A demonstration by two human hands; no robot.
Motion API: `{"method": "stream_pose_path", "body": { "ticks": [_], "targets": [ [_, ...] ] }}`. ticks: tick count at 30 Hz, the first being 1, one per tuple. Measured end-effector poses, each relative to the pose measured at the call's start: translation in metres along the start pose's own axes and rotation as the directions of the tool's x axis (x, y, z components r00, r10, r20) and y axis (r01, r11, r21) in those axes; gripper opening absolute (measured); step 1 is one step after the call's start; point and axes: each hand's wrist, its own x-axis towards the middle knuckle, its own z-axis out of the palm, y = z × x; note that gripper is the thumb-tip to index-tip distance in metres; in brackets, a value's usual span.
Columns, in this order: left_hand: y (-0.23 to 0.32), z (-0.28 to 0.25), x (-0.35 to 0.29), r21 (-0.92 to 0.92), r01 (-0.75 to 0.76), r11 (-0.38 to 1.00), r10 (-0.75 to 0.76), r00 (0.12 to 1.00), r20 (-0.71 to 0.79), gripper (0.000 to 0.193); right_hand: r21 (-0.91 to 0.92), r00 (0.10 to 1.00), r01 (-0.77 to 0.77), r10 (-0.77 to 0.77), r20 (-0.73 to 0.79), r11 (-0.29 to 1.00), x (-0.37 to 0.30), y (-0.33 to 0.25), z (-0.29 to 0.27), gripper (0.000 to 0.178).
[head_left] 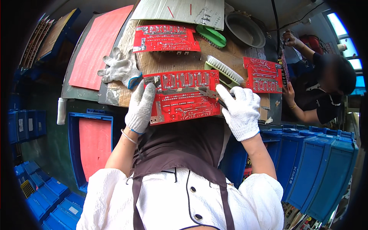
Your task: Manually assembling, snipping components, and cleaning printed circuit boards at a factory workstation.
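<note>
From here I see the left hand pinching the red board by its left edge. The right hand curls round pliers. The board sits between both hands, under the pliers' tips.

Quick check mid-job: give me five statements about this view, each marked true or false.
1. The left hand grips the left edge of a red circuit board. True.
2. The loose glove lies right of that board. False: the loose glove lies to its left.
3. The right hand holds a plier-like tool. True.
4. The round metal bowl is near the picture's bottom. False: the round metal bowl is near its top.
5. A co-worker is at the right. True.
</note>
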Motion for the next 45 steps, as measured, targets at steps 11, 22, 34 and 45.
{"method": "stream_pose_path", "body": {
  "ticks": [11, 22, 34, 45],
  "targets": [
    [0.009, 0.006, -0.002, -0.027, -0.002, 1.0, 0.001, 1.0, -0.016, 0.047, 0.241, 0.974, -0.178, 0.136, 0.181, 0.954, -0.005, 0.006, 0.011, 0.069],
    [0.01, 0.006, -0.003, -0.033, -0.014, 0.999, 0.014, 1.0, -0.002, 0.047, 0.059, 1.0, 0.003, -0.002, -0.018, 0.998, 0.007, 0.009, -0.001, 0.074],
    [0.005, 0.001, 0.0, -0.02, -0.002, 1.0, 0.002, 1.0, 0.015, 0.05, 0.021, 0.996, 0.085, -0.085, 0.007, 0.996, 0.012, 0.02, 0.008, 0.07],
    [0.012, 0.005, -0.003, 0.018, -0.018, 1.0, 0.019, 0.999, -0.027, 0.05, 0.062, 0.997, 0.075, -0.076, 0.003, 0.995, 0.013, 0.022, 0.003, 0.067]
  ]
}}
